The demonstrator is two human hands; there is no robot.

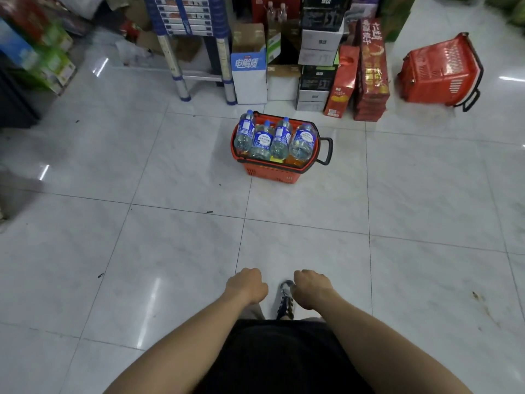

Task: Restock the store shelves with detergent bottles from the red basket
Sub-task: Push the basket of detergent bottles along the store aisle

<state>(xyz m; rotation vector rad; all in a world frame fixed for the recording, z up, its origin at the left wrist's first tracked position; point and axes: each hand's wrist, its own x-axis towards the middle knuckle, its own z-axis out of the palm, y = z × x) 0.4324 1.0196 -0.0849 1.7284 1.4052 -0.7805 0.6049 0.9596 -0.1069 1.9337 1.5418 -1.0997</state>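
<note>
Ahead, a red basket (pixel 270 173) full of bottles (pixel 279 137) stands on the tiled floor (pixel 142 251), well apart from two idle hands.

Stacked cartons (pixel 318 44) and a folded ladder (pixel 181 52) at the back are cut off by the top edge. A second basket (pixel 437 72) lies tipped over, far right. The red basket sits upright mid-floor. Four clear, blue-labelled bottles lie across its top, half hiding yellow and orange items beneath, and the label print is unreadable. The left hand (pixel 247 284) and right hand (pixel 311 285) hang low, fingers loosely curled under, holding nothing. Their fingertips are hidden.
</note>
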